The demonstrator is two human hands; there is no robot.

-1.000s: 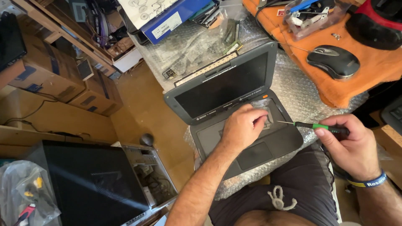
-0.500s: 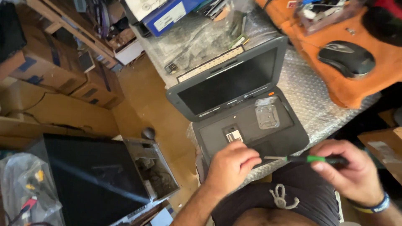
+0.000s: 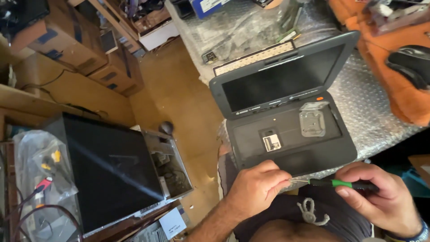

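Head view: an open grey laptop [image 3: 286, 121] lies on bubble wrap [image 3: 371, 116] at the near edge of the table, its dark screen tilted back toward the far side. Its keyboard is off, leaving a bare grey deck with a small square opening left of centre and a clear plastic piece to the right.

The right hand [image 3: 380, 197] is closed on a screwdriver [image 3: 336, 183] with a black and green handle, held level just off the laptop's near edge, above the person's lap. Its thin shaft points left into the left hand [image 3: 257, 188], whose fingers are pinched together at the tip; what lies between them is too small to tell.

Right of the laptop an orange cloth [image 3: 403, 98] carries a black mouse [image 3: 410, 62]. Left of the table a strip of floor [image 3: 179, 89] runs between it, the cardboard boxes [image 3: 67, 40] and a black-sided computer case [image 3: 112, 170].
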